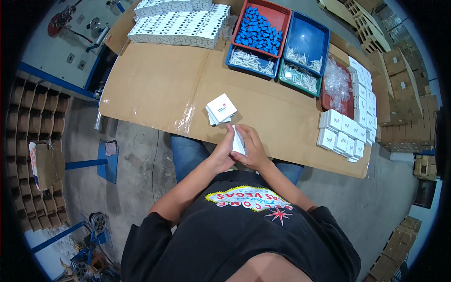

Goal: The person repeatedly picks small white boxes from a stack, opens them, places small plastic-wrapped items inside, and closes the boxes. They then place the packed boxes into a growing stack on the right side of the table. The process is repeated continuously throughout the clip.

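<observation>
Close to the table's front edge, my left hand (223, 153) and my right hand (254, 149) are closed around a small white carton (238, 140). The left fingers press along one side of it and the right fingers wrap the other. Its lower part is covered by my hands, and I cannot tell whether its ends are folded in. Just beyond my fingertips lies a short stack of flat white cartons (221, 109) with a small print on the top one, slightly fanned out.
Brown cardboard covers the table (155, 84). Rows of white boxes (181, 28) stand at the far left. A red tray (284, 19) of blue pieces and blue trays (324, 35) of white plugs sit far off. Clear bags fill another red tray (350, 89); white cartons (338, 134) are stacked right.
</observation>
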Available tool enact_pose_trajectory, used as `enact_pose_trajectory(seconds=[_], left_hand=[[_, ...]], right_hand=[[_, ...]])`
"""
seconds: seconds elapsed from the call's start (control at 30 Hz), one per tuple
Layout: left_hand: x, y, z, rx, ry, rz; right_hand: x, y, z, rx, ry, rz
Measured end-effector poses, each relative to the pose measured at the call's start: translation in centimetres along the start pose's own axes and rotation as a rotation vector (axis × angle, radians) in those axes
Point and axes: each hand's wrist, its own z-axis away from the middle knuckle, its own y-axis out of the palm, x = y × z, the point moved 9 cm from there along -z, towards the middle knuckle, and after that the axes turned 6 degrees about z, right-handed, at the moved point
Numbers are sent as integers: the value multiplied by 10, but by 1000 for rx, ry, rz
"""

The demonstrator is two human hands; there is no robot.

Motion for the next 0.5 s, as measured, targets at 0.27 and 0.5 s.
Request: enact_pose_trajectory(seconds=[0.27,0.5], left_hand=[[32,7,-34,11,-24,87],[23,3,-32,152,12,70]], right_hand=[[-28,-20,25,-91,67,-25],[-136,-89,38,-372,572,-37]])
